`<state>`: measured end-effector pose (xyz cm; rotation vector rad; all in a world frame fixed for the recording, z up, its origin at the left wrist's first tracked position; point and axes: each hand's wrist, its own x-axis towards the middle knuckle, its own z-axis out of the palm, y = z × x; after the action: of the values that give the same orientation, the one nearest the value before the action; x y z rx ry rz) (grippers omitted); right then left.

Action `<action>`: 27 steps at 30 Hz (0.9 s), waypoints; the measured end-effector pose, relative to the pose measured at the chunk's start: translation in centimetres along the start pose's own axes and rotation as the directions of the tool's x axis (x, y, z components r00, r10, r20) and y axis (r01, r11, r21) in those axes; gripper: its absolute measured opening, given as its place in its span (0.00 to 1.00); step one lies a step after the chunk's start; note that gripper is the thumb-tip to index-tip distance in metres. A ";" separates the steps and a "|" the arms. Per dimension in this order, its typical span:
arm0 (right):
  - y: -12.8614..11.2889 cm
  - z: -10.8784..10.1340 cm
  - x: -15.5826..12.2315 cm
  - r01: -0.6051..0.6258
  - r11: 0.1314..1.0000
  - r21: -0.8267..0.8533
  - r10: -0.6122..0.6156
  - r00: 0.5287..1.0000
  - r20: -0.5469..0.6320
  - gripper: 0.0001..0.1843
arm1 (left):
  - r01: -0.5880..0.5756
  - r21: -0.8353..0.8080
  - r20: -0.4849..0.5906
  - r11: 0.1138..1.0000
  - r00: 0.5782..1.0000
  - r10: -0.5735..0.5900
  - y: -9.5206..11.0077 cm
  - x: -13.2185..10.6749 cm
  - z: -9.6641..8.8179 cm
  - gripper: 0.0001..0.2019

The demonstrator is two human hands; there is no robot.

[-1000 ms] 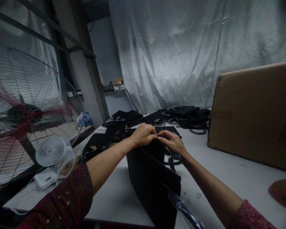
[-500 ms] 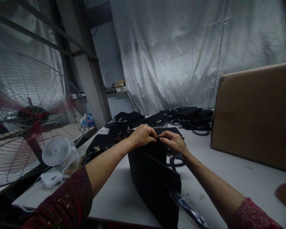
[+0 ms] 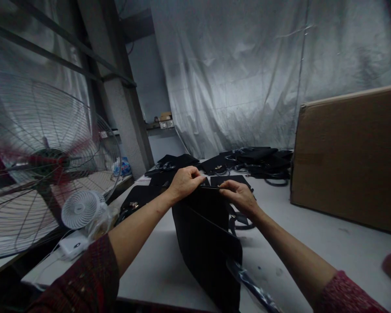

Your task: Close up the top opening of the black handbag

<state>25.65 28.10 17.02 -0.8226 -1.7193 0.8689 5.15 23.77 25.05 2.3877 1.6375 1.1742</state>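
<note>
A black handbag [image 3: 208, 243] stands upright on the white table [image 3: 153, 265], with a plastic-wrapped handle [image 3: 252, 284] hanging at its near side. My left hand [image 3: 185, 182] pinches the far top edge of the bag, thumb and fingers pressed together. Slightly to the right, my right hand [image 3: 239, 195] also pinches that edge, close to a small shiny metal piece. A short stretch of dark edge shows between the two hands. What exactly lies under the fingertips is hidden.
More black bags [image 3: 257, 158] lie piled at the back, others [image 3: 140, 195] at the left. A cardboard box [image 3: 348, 161] stands on the right. Left are a small white fan [image 3: 81, 209], a white device [image 3: 73, 244] with a cable, a plastic bag [image 3: 101, 221] and a large caged fan [image 3: 52, 161].
My left hand has slid left along the bag's edge, widening the gap between my hands. My right hand stays nearly in place, still pinching. The bag's near part has shifted slightly left.
</note>
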 end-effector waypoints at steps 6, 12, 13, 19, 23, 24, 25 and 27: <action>0.5 -0.1 0.1 -0.016 1.000 -0.006 0.016 1.000 -0.007 0.18 | -0.124 0.169 0.160 0.978 0.982 0.097 -0.9 -0.9 -1.0 0.05; 0.6 0.0 0.1 -0.018 1.000 -0.013 0.018 1.000 -0.004 0.18 | -0.186 0.319 0.200 0.929 0.972 0.126 -0.9 -0.8 -0.6 0.05; 0.6 -0.1 0.1 -0.017 1.000 -0.016 0.017 1.000 -0.004 0.18 | -0.193 0.331 0.204 0.924 0.970 0.129 -0.9 -0.8 -0.6 0.04; 0.5 -0.2 0.0 -0.013 1.000 -0.017 0.013 1.000 0.003 0.18 | -0.188 0.364 0.208 0.912 0.971 0.117 -0.8 -0.8 -0.6 0.02; 0.5 -0.2 0.1 -0.015 1.000 -0.019 0.015 1.000 0.004 0.18 | -0.172 0.362 0.207 0.916 0.973 0.101 -0.8 -0.8 -0.9 0.05; 0.5 -0.2 0.1 -0.014 1.000 -0.022 0.014 1.000 0.006 0.18 | -0.162 0.361 0.207 0.918 0.974 0.090 -0.8 -0.7 -0.9 0.05; 0.4 -0.2 0.1 -0.014 1.000 -0.025 0.014 1.000 0.007 0.18 | -0.147 0.362 0.208 0.921 0.975 0.074 -0.8 -0.7 -0.9 0.05; 0.4 -0.2 0.0 -0.015 0.999 -0.031 0.015 1.000 0.008 0.18 | -0.115 0.368 0.214 0.922 0.976 0.037 -0.9 -0.5 -0.7 0.05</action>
<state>25.89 28.32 16.74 -0.8545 -1.7396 0.8584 3.94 23.44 24.91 2.7062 1.8574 0.6307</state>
